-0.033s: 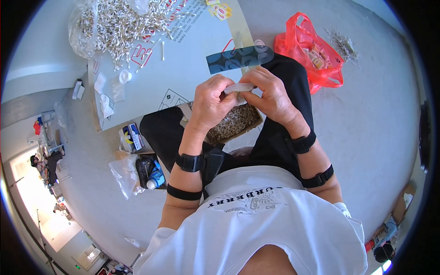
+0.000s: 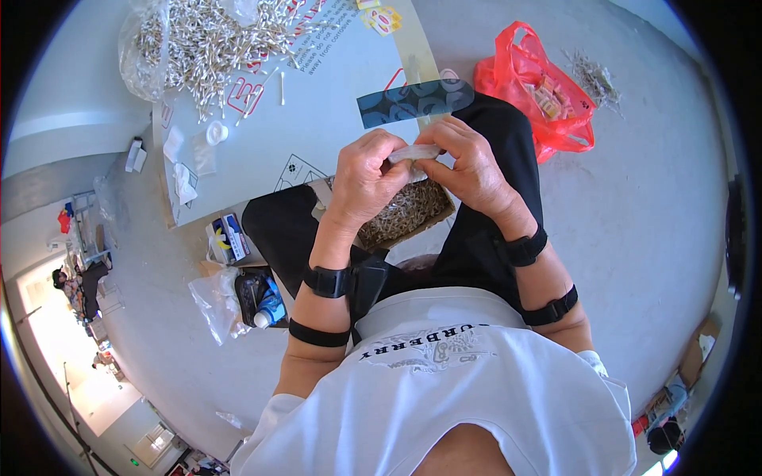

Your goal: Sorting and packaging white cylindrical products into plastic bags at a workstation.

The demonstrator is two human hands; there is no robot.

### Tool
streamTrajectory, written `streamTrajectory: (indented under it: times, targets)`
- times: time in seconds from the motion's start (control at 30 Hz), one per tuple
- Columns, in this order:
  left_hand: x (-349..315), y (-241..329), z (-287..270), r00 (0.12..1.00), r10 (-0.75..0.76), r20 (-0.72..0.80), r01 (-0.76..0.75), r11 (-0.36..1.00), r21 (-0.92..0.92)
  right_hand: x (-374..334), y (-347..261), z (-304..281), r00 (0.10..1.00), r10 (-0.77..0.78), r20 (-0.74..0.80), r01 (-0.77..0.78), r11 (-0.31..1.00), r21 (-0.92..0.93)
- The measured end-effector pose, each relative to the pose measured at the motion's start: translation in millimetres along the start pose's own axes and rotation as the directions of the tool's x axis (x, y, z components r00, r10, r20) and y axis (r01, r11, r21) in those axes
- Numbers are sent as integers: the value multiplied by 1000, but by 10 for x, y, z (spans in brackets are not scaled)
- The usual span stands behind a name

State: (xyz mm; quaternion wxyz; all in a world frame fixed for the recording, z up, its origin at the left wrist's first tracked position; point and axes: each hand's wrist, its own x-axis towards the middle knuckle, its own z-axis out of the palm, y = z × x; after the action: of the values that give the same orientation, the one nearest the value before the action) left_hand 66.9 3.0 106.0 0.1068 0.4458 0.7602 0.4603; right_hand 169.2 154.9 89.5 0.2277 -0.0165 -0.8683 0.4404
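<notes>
My left hand (image 2: 367, 174) and my right hand (image 2: 470, 165) meet in front of me, thumbs and fingertips pinched together. Between them is a small whitish, translucent piece, like a thin plastic bag (image 2: 415, 151), gripped from both sides. What may be inside it cannot be made out. Just below, an open cardboard box (image 2: 422, 231) sits between my thighs, packed with many short thin sticks that look like cotton swabs (image 2: 405, 213). My left hand and wrist cover part of that box.
Ahead, a pale board-topped table (image 2: 262, 151) carries a heap of cotton swabs (image 2: 210, 44), a white roll (image 2: 216, 132) and a dark patterned strip (image 2: 389, 105). A red plastic bag (image 2: 508, 67) of small packets stands right. A blue bottle (image 2: 271, 306) is at left. Another person (image 2: 79, 289) sits far left.
</notes>
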Motion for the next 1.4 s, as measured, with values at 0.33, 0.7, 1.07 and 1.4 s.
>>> streamTrajectory:
  times: [0.33,0.7,1.07,1.4]
  targets:
    - [5,17,-42,1000,22,-12,-23,998,-53,-35,-26,-58,994,106,29,-108,988,110]
    - [-1,-7,26,995,33,-89,-37,998,-45,-57,4,-60,983,184,12,-182,960,212]
    - [-16,-478,341,974,-116,-192,69,970,-233,-151,506,309,868,491,-75,-321,670,670]
    - [64,-606,329,931,-349,-113,253,834,-490,25,428,271,954,168,-249,-131,979,157]
